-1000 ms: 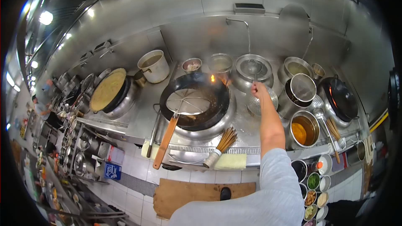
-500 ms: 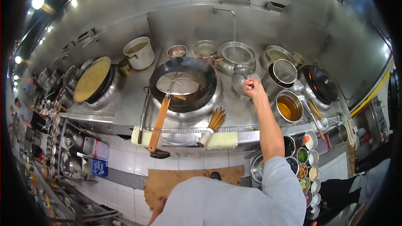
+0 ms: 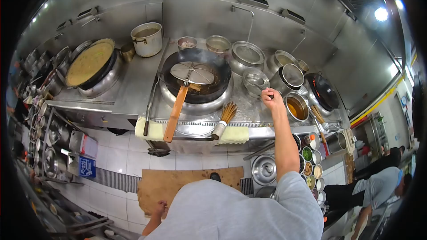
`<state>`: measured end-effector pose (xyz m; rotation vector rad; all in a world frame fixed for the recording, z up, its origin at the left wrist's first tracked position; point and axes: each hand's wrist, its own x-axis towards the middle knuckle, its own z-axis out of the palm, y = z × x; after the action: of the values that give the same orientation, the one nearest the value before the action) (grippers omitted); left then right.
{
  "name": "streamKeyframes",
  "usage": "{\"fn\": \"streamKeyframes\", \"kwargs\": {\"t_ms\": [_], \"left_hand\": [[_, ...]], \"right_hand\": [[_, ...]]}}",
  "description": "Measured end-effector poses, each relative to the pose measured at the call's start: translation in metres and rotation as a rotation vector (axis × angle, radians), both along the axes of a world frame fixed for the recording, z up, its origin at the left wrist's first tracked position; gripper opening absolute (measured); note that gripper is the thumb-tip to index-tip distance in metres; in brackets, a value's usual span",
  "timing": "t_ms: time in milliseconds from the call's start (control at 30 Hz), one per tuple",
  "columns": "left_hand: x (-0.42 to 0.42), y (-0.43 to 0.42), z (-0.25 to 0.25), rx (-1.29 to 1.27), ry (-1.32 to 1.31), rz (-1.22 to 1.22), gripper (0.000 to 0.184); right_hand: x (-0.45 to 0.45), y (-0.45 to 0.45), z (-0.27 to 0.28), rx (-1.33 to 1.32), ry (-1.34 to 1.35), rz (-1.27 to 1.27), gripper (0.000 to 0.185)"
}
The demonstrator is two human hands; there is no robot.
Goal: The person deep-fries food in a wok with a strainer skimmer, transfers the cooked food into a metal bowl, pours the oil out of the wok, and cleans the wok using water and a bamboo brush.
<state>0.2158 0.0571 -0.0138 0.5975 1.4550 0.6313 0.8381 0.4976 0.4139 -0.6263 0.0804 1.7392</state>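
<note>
My right hand [image 3: 270, 99] is stretched forward, closed round the dark handle of a ladle. The ladle's head is over or in a round metal bowl [image 3: 255, 79], and I cannot make out where one ends. My left hand [image 3: 162, 206] hangs low at my side over the brown mat, fingers curled, with nothing seen in it. In front of me a black wok [image 3: 218, 90] sits on its burner ring, faintly steaming, a little brown food in it. A round, ribbed skimmer [image 3: 176, 114] lies across it, its wooden handle towards me. A bamboo brush [image 3: 227, 114] rests at the counter's edge.
Metal pots [image 3: 248, 53] stand behind the bowl, below a tap [image 3: 251, 15]. At right are a pot of amber liquid [image 3: 296, 106], another wok [image 3: 326, 92] and several ingredient tubs [image 3: 308, 153]. A large wok of pale broth [image 3: 90, 64] stands left. Another person [image 3: 378, 186] bends at far right.
My right hand has come slightly down and back with the ladle, whose head has lowered towards the bowl. My view has shifted. More steam rises from the wok.
</note>
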Motion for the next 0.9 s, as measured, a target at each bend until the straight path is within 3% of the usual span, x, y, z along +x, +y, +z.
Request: {"fn": "streamKeyframes", "kwargs": {"t_ms": [167,200,267,300,367,433,633,700,733,767,833,900], "left_hand": [[-0.018,-0.027,-0.015,0.084,-0.037,0.052,0.007],[-0.022,-0.030,-0.012,0.094,-0.027,0.040,0.007],[-0.029,-0.034,-0.053,0.099,-0.148,0.070,0.007],[-0.033,-0.041,-0.075,0.109,-0.263,0.114,0.007],[-0.028,-0.041,-0.061,-0.020,-0.242,0.137,0.007],[-0.025,-0.033,-0.044,-0.148,-0.219,0.165,0.008],[-0.037,-0.029,-0.048,-0.118,-0.224,0.153,0.011],[-0.043,-0.028,-0.065,-0.040,-0.184,0.112,0.009],[-0.044,-0.027,-0.059,-0.040,-0.175,0.106,0.009],[-0.044,-0.021,-0.047,-0.060,-0.173,0.091,0.009],[-0.041,-0.017,-0.014,-0.079,-0.146,0.072,0.009],[-0.032,-0.014,0.014,-0.102,-0.117,0.098,0.009]], "right_hand": [[-0.030,-0.020,0.000,0.012,-0.076,0.090,0.013],[-0.036,-0.025,-0.002,-0.041,-0.246,0.100,0.008],[-0.043,-0.041,-0.009,-0.090,-0.620,0.171,0.006],[-0.046,-0.053,-0.015,-0.108,-0.628,0.161,0.006],[-0.073,-0.092,-0.013,-0.169,-1.740,0.219,0.019],[-0.067,-0.121,-0.044,-0.232,-2.129,0.123,0.059],[-0.052,-0.187,-0.063,-0.077,-1.647,0.061,0.066],[-0.048,-0.194,-0.079,-0.135,-1.887,0.193,0.066],[-0.028,-0.189,-0.116,-0.173,-2.100,0.229,0.065],[-0.032,-0.191,-0.133,-0.226,-1.991,0.211,0.068],[-0.012,-0.187,-0.227,0.060,-2.408,-0.052,0.066],[-0.060,-0.203,-0.197,-0.311,-1.699,0.134,0.063]]}}
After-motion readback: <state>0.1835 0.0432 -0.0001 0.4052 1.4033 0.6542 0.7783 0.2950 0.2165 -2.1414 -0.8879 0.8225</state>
